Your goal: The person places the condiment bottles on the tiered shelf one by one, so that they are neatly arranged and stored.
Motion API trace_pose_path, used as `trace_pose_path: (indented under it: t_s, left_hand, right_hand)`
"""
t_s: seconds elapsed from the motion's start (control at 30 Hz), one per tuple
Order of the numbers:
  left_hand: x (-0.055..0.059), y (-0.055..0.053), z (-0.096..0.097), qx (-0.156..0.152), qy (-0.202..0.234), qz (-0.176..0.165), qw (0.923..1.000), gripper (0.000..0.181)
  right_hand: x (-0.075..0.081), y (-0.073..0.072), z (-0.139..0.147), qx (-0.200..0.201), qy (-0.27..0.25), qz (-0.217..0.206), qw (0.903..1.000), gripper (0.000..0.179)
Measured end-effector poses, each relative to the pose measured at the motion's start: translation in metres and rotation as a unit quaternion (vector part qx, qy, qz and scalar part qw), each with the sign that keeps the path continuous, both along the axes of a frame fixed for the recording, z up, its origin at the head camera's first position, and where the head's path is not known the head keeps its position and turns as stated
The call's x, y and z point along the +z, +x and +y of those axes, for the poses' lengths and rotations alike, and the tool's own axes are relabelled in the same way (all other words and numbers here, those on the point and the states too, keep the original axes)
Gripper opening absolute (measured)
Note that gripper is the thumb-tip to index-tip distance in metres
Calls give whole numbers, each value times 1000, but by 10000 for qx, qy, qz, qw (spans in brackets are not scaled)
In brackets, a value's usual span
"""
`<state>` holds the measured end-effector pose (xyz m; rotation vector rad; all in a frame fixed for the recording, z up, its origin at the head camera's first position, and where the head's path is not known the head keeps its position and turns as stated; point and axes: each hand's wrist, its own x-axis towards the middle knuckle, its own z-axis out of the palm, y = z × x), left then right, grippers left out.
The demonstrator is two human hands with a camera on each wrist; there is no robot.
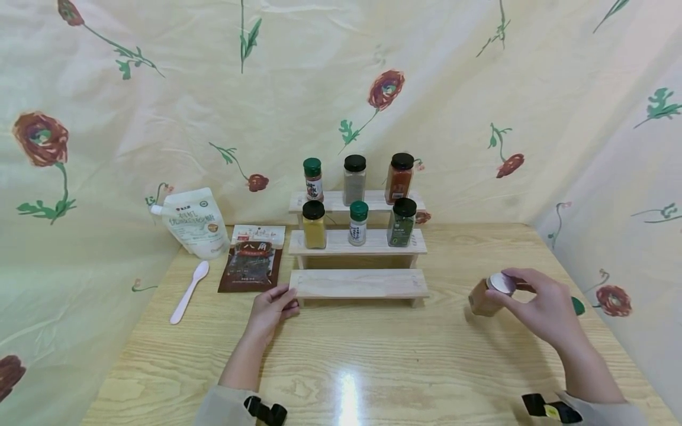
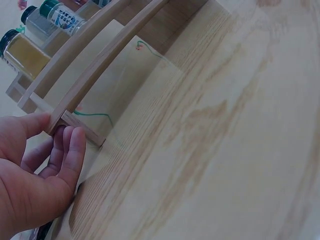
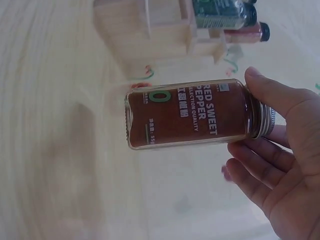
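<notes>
My right hand [image 1: 546,307] grips a glass jar of red sweet pepper powder [image 3: 170,120] by its silver lid [image 1: 501,283]. The jar tilts above the right side of the table, its label readable in the right wrist view. My left hand [image 1: 268,315] pinches the left end of the lowest step of a wooden tiered rack [image 1: 359,284], thumb above and fingers below in the left wrist view. Several spice jars stand on the two upper steps, among them a yellow powder jar [image 1: 314,228], a small green-capped bottle [image 1: 358,223] and a green herb jar [image 1: 402,225].
Left of the rack lie a brown star anise packet [image 1: 253,260] and a pale pink spoon [image 1: 189,294]. A white spouted pouch [image 1: 197,222] leans on the cloth backdrop. A green object [image 1: 578,306], partly hidden, shows behind my right hand.
</notes>
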<state>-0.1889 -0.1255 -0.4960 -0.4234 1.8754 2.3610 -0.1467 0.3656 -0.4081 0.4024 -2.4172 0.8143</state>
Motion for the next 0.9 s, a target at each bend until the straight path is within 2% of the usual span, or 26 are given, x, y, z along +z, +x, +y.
trace_pose_path:
  t_s: [0.47, 0.9]
  left_hand:
    - [-1, -1, 0, 18, -60, -9, 10000, 39]
    - [0, -1, 1, -11, -68, -47, 10000, 40]
  right_hand:
    - [17, -25, -51, 296, -119, -92, 9994, 45]
    - [16, -45, -97, 544, -274, -37, 9981, 43]
